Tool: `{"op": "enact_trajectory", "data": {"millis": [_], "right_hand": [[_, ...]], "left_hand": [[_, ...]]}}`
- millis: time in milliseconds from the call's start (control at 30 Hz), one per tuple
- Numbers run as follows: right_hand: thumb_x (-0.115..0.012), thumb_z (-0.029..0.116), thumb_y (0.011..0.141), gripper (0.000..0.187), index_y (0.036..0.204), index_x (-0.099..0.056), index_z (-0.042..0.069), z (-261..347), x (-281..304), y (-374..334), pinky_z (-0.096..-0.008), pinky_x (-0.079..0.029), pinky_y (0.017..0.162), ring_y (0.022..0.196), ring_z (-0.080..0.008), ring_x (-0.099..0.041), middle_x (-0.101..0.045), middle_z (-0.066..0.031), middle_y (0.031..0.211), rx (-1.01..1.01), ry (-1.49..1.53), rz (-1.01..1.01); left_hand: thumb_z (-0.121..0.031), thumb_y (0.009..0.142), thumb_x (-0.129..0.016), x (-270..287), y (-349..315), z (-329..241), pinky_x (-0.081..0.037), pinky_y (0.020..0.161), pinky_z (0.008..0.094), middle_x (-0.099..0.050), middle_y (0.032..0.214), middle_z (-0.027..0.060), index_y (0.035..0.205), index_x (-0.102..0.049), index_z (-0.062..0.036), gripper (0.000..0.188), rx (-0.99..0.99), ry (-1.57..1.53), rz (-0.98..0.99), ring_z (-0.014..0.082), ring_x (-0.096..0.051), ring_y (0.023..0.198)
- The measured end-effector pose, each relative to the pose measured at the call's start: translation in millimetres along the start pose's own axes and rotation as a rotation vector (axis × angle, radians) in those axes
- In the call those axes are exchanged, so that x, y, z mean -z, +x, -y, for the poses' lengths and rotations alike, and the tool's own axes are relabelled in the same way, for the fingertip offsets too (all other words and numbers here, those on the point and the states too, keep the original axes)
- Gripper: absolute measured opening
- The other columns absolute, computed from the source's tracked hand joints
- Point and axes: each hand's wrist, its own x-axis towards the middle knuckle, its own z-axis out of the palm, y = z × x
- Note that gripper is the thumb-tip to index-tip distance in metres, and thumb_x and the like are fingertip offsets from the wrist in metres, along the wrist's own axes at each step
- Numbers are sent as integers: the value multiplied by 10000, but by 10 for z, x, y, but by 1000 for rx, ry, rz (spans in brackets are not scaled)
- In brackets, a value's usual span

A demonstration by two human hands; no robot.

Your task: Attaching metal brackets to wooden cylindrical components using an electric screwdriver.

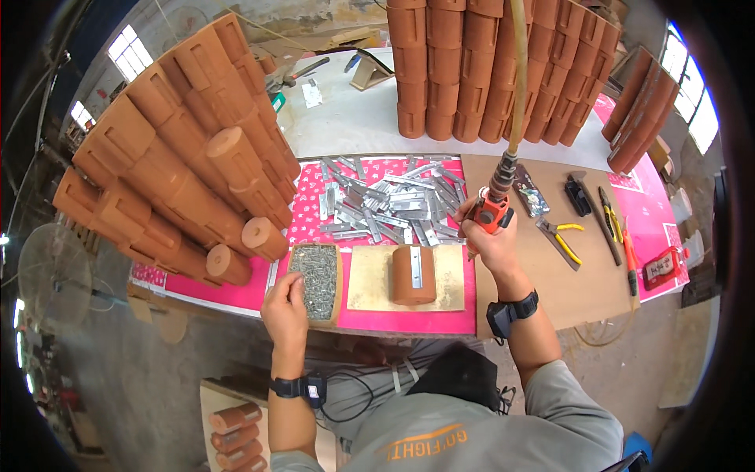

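My right hand (491,244) grips a red air screwdriver (493,211), whose hose (519,71) runs up out of view. To its left, a brown clay-coloured cylinder (403,275) lies on a pale board (451,279), with a metal strip (417,267) along its upper side. My left hand (285,311) is closed, thumb against curled fingers, beside a shallow box (337,295) full of small screws (312,279). Whatever those fingers hold, if anything, is too small to make out. Behind the board lies a heap of loose metal strips (401,200).
Tall stacks of brown cylinders stand at the left (181,149) and far right (487,71). Yellow-handled pliers (568,240), a hammer (602,220) and a red case (664,267) lie on the right. More cylinders (236,440) rest low at the front left.
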Motion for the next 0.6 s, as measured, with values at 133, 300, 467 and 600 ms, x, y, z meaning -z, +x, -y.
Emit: {"op": "enact_trajectory", "data": {"millis": [133, 300, 467, 600], "right_hand": [[-592, -53, 791, 183, 964, -628, -5, 220, -18, -28, -262, -500, 576, 665, -89, -607, -684, -74, 856, -21, 69, -13], [-593, -52, 767, 203, 966, -621, -21, 467, -83, -97, -271, -521, 585, 669, -116, -633, -683, -96, 854, -60, 134, 9], [-603, -37, 746, 196, 941, -613, -25, 670, -214, -164, -275, -535, 597, 673, -137, -645, -683, -106, 856, -89, 254, 78], [-609, 6, 760, 266, 1022, -567, -23, 762, -317, -219, -302, -537, 618, 683, -183, -633, -638, -152, 936, -116, 333, 130]], "left_hand": [[-113, 995, -615, -55, -108, -187, -543, 620, 279, -727, 973, 127, 1086, -636, -11, 138, 400, -537, 93, 151, -686, 784], [-40, 1004, -573, -188, -335, -415, -599, 772, 310, -709, 1039, 159, 1143, -577, 16, 151, 394, -964, 274, 210, -701, 988], [-9, 990, -583, -277, -541, -794, -594, 792, 298, -717, 1085, 175, 1211, -576, 25, 224, 443, -1084, 455, 194, -704, 992], [-21, 967, -635, -454, -687, -823, -589, 773, 290, -730, 1049, 157, 1144, -648, 18, 182, 531, -1157, 620, 187, -719, 936]]}}
